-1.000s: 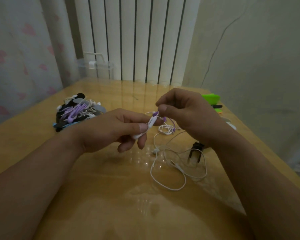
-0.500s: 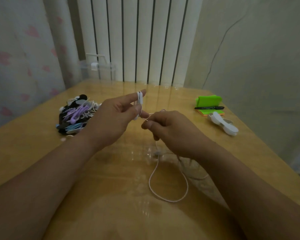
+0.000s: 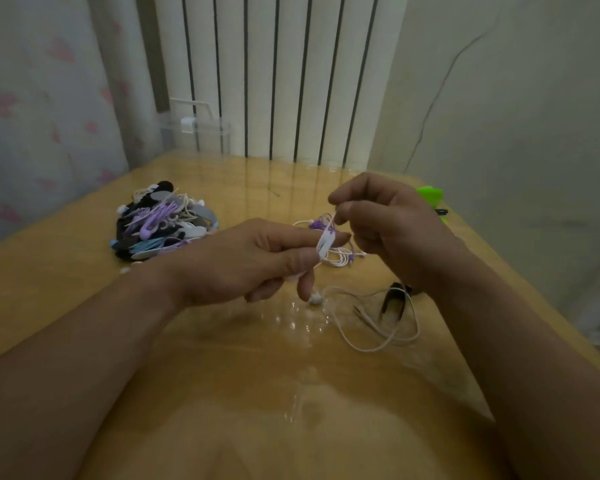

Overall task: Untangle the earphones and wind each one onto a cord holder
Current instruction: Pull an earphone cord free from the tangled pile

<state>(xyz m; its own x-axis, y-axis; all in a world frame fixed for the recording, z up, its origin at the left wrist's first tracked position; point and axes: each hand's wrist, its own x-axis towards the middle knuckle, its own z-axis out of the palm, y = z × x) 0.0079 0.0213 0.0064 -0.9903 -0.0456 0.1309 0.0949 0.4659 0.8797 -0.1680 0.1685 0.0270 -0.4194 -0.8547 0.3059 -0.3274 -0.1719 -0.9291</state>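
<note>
Above the middle of the wooden table (image 3: 222, 393), the left hand (image 3: 246, 261) is gripping a small white cord holder (image 3: 324, 244) between the thumb and the index finger, with the other fingers curling loosely under it. Just beside it, the right hand (image 3: 395, 233) is pinching the thin white earphone cord (image 3: 378, 344) with the thumb and forefinger, right over the upper end of the holder. From the two hands the cord is hanging down to the table, where it is lying in loose loops under the right wrist. One white earbud (image 3: 315, 298) is resting on the table just below the left fingers.

Behind the holder, a second bundle of white and purple earphones (image 3: 342, 255) is lying on the table, partly hidden by the hands. A small black clip (image 3: 394, 301) is lying near the loops of cord, touching or almost touching them; I cannot tell which. To the left, well apart, a pile of cord holders (image 3: 163, 226) in purple, blue, black and grey is sitting. At the far right edge a bright green object (image 3: 430, 195) with a black pen (image 3: 440, 212) is showing behind the right hand. A clear plastic box (image 3: 198, 128) is standing at the far end of the table, in front of the white radiator (image 3: 291, 81).
</note>
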